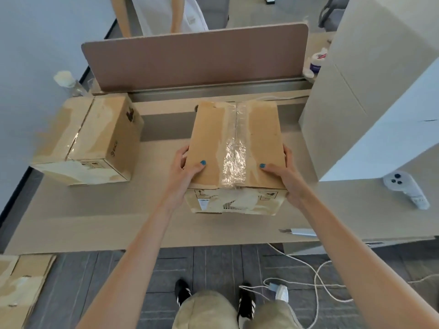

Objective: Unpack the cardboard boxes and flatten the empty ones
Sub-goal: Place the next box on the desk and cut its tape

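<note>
The cardboard box (235,148) is in the middle of the table (118,222), right in front of us, and its top is shut with shiny clear tape. We hold it with both hands. Our left hand (184,172) grips the left side with its thumb flat on top. Our right hand (285,176) grips the right side the same way. We cannot tell if the box sits on the table or is lifted a bit. A second taped box (88,138) sits well apart on the left. A small cutter (299,232) lies near the table's front edge. A flat piece of cardboard (21,286) lies on the floor at the left.
</note>
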### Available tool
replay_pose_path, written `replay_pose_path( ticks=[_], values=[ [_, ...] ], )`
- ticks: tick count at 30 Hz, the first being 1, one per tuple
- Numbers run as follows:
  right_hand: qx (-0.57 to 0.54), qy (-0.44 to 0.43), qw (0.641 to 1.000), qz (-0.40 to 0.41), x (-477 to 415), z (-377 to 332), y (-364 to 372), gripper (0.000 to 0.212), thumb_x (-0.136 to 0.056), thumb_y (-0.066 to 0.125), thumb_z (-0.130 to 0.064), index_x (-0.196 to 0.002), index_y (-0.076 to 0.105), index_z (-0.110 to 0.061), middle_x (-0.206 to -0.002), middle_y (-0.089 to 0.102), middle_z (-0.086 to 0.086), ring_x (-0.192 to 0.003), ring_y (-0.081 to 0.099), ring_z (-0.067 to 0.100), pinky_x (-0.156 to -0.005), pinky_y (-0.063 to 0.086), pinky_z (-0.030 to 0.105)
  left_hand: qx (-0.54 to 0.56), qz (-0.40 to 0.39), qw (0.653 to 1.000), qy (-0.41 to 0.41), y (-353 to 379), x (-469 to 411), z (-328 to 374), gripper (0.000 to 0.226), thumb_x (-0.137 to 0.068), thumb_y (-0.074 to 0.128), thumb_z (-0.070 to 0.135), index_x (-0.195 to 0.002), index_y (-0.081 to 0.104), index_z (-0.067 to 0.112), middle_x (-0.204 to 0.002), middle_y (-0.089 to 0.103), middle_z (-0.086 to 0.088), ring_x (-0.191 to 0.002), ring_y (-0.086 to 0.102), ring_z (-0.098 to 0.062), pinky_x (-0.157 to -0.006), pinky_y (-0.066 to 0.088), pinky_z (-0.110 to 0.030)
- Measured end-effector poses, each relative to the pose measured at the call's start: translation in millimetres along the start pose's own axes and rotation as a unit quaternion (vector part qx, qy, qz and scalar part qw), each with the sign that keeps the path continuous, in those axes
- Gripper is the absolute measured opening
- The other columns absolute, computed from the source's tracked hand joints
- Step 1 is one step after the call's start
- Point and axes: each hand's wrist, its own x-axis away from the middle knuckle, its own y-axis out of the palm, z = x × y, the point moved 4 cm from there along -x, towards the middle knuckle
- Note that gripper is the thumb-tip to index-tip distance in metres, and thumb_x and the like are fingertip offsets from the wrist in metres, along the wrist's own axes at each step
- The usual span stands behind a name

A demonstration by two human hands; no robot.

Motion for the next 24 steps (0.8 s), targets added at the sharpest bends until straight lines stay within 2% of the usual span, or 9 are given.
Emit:
replay_pose_path(
  ticks=[3,7,10,15,17,18,19,21,24],
  values=[
    [0.005,0.02,1.0,0.007,1,25,-15,0.077,-0.083,0.071,-0.011,-0.137,0.025,-0.042,-0.122,0.052,-0.001,-0.1,0.062,0.026,-0.065,0.056,0.029,-0.017,-0.012,1.0,-0.016,12,3,-25,0.053,-0.089,0.07,0.012,-0.133,0.048,0.032,-0.122,0.063,0.008,-0.105,0.065,-0.011,-0.081,0.054,-0.027],
    [0.025,0.009,0.999,0.018,-6,41,-27,0.075,-0.083,0.071,-0.011,-0.135,0.026,-0.04,-0.12,0.053,-0.006,-0.098,0.063,0.018,-0.069,0.055,0.026,-0.028,0.001,1.0,-0.004,22,3,-48,0.052,-0.09,0.068,0.01,-0.132,0.044,0.029,-0.125,0.06,0.003,-0.108,0.063,-0.011,-0.076,0.053,-0.019],
    [0.054,-0.004,0.998,0.012,-17,39,-33,0.081,-0.083,0.072,-0.011,-0.14,0.022,-0.039,-0.123,0.052,-0.007,-0.104,0.061,0.017,-0.074,0.056,0.027,-0.034,0.006,0.999,0.0,29,-2,-59,0.057,-0.092,0.067,0.011,-0.14,0.04,0.026,-0.129,0.057,0.003,-0.107,0.061,-0.004,-0.072,0.052,-0.012],
    [0.094,-0.004,0.996,0.009,-25,39,-40,0.093,-0.082,0.074,-0.018,-0.151,0.014,-0.038,-0.128,0.056,-0.005,-0.107,0.062,0.018,-0.084,0.055,0.031,-0.079,-0.008,0.997,0.016,34,-10,-69,0.065,-0.095,0.065,0.019,-0.148,0.028,0.025,-0.138,0.048,0.003,-0.106,0.056,0.006,-0.074,0.05,-0.009],
    [0.121,-0.003,0.993,0.003,-21,38,-43,0.095,-0.083,0.074,-0.022,-0.152,0.01,-0.037,-0.131,0.052,-0.007,-0.111,0.058,0.016,-0.084,0.054,0.028,-0.114,-0.024,0.993,0.027,34,-7,-70,0.072,-0.096,0.064,0.023,-0.154,0.021,0.023,-0.145,0.041,0.007,-0.117,0.054,-0.001,-0.081,0.049,-0.009],
    [0.139,-0.007,0.99,-0.003,-17,38,-44,0.094,-0.083,0.074,-0.021,-0.152,0.012,-0.035,-0.13,0.051,-0.008,-0.112,0.057,0.015,-0.081,0.052,0.024,-0.152,-0.022,0.987,0.041,33,-6,-70,0.076,-0.096,0.064,0.028,-0.156,0.017,0.022,-0.149,0.036,0.008,-0.127,0.05,-0.009,-0.09,0.047,-0.013],
    [0.158,-0.011,0.987,-0.011,-12,38,-46,0.09,-0.082,0.075,-0.019,-0.15,0.017,-0.032,-0.129,0.051,-0.008,-0.112,0.055,0.013,-0.078,0.05,0.019,-0.216,-0.009,0.974,0.066,32,-5,-71,0.078,-0.096,0.063,0.034,-0.157,0.016,0.022,-0.155,0.031,0.007,-0.136,0.041,-0.015,-0.102,0.044,-0.023],
    [0.199,-0.018,0.98,-0.024,-2,42,-50,0.085,-0.08,0.076,-0.015,-0.147,0.024,-0.026,-0.127,0.05,-0.008,-0.114,0.05,0.011,-0.077,0.045,0.015,-0.37,0.021,0.916,0.154,32,1,-71,0.073,-0.096,0.056,0.049,-0.156,0.023,0.025,-0.161,0.025,0.002,-0.146,0.026,-0.023,-0.114,0.03,-0.042],
    [0.237,-0.02,0.97,-0.041,9,52,-59,0.089,-0.076,0.079,-0.009,-0.147,0.026,-0.019,-0.132,0.047,-0.006,-0.12,0.045,0.01,-0.087,0.042,0.016,-0.484,-0.002,0.828,0.282,42,17,-67,0.057,-0.096,0.041,0.052,-0.147,0.044,0.027,-0.16,0.032,0.003,-0.149,0.021,-0.021,-0.118,0.019,-0.05]
  ],
)
